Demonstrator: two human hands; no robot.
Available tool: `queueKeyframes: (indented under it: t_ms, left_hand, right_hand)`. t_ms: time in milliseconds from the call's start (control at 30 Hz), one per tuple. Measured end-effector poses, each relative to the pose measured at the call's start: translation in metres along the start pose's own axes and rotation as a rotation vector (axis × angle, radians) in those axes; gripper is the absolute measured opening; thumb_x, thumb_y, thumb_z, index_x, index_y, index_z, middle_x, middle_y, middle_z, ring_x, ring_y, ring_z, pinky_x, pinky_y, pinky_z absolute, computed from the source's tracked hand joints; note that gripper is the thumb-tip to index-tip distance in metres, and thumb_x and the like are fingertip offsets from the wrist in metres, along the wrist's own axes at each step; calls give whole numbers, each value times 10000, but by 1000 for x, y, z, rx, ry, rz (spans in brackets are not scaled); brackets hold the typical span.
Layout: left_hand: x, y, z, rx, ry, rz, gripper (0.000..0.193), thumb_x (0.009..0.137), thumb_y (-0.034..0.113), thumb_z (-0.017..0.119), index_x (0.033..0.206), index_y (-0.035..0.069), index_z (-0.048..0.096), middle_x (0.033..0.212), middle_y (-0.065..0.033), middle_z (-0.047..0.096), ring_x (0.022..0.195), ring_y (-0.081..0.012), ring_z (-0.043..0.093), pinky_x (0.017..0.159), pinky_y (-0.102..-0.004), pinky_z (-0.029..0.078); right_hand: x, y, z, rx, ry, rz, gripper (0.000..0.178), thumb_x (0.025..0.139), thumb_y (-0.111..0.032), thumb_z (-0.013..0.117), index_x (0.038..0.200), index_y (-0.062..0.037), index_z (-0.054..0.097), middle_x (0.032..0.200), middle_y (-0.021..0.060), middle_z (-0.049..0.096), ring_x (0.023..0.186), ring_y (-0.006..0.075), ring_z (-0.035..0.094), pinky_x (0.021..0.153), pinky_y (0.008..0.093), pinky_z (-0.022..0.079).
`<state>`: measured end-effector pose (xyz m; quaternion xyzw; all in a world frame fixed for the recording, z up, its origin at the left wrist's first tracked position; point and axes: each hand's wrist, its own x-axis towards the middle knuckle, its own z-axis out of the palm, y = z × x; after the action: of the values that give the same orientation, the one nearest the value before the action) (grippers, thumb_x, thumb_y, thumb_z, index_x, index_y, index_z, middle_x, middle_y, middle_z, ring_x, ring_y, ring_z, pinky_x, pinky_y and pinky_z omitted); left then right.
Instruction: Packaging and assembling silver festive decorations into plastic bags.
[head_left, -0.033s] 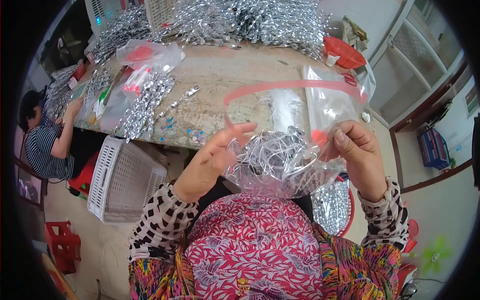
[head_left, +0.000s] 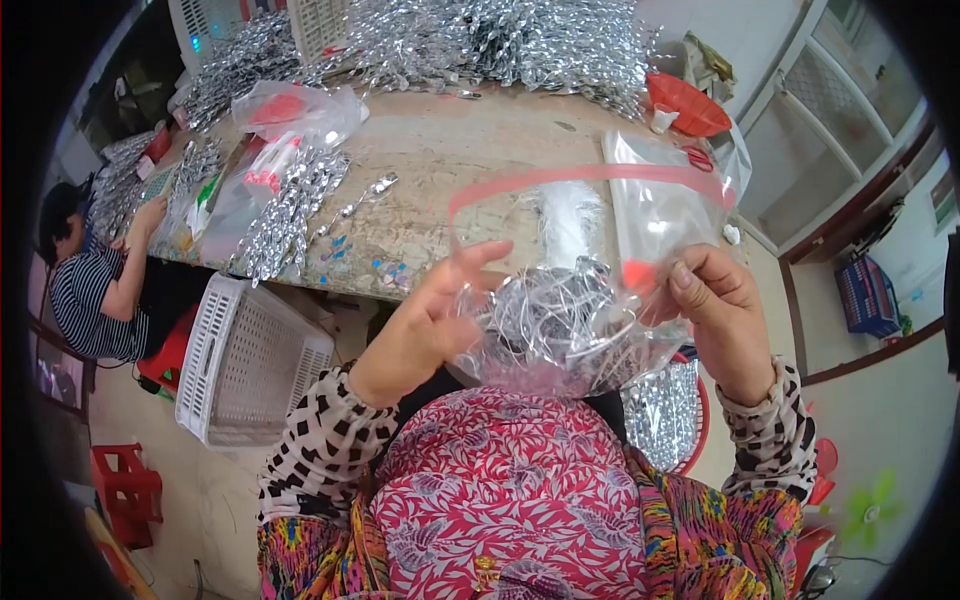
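Note:
A clear plastic bag [head_left: 560, 375] with a pink strip [head_left: 590, 174] along its mouth is in front of my chest. Silver tinsel-like strands and thin loops [head_left: 555, 310] fill its lower part. With thumb and fingers pressed together, my right hand [head_left: 705, 290] pinches the bag's right side, next to an orange-red patch. My left hand [head_left: 425, 325] is at the bag's left side, index finger stretched out and thumb apart, slightly smeared by motion. Past the bag, a white fluffy bundle [head_left: 570, 225] and a stack of clear bags [head_left: 635, 160] lie on the worktable [head_left: 450, 135].
Heaps of silver twisted strands [head_left: 500, 45] cover the table's far side, near an orange-red basket [head_left: 690, 105] and red scissors [head_left: 698, 158]. More strands [head_left: 290, 205] lie left. A white crate [head_left: 250, 365] stands below the edge; a person [head_left: 100, 270] sits far left.
My left thumb and fingers have shifted very slightly at the bag's side. The pink-edged mouth of the bag has dipped a little. My right hand keeps its pinch.

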<state>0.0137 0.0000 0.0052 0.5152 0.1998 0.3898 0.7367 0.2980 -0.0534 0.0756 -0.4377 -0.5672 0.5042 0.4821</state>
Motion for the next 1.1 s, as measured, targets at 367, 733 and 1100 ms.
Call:
queueKeyframes:
  t_ms: [367,733,1100]
  left_hand:
    - [55,-27,59,331,255,92,625,810,-10,676,1328,14,328,1165,-122,564,979,-151,596,791,-270,502]
    - [87,-52,56,697,250,-34,583,899,64,603,1414,-11,339,1155,-40,573,967,-70,540,823,-209,444]
    - [97,-48,94,419,231,41,623,849,-96,553,1415,-16,305,1302,-108,475,1129,-151,515,889,-255,463]
  right_hand:
    - [1,30,-63,124,200,61,153,947,-199,546,916,-50,566,820,59,639,716,138,624,660,271,507]
    - [3,37,-108,214,162,85,130,948,-182,542,941,-53,559,820,55,634,720,140,623,647,274,499]
    - [-2,53,-128,160,185,47,155,960,-209,529,933,-59,559,826,49,635,750,129,623,688,265,493]
